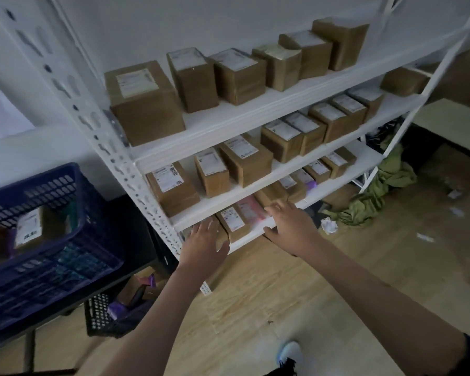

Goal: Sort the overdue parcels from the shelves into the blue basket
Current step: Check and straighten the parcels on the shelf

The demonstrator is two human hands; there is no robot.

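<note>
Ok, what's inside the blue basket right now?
The blue basket holds a brown parcel with a white label facing up, and something purple sits at its left. The near wall hides the rest of the bottom.

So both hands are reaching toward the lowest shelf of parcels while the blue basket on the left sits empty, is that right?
Not quite: the blue basket is not empty. The head view shows a labelled parcel already inside it. The rest holds: the left hand and right hand are reaching toward the lowest shelf.
</note>
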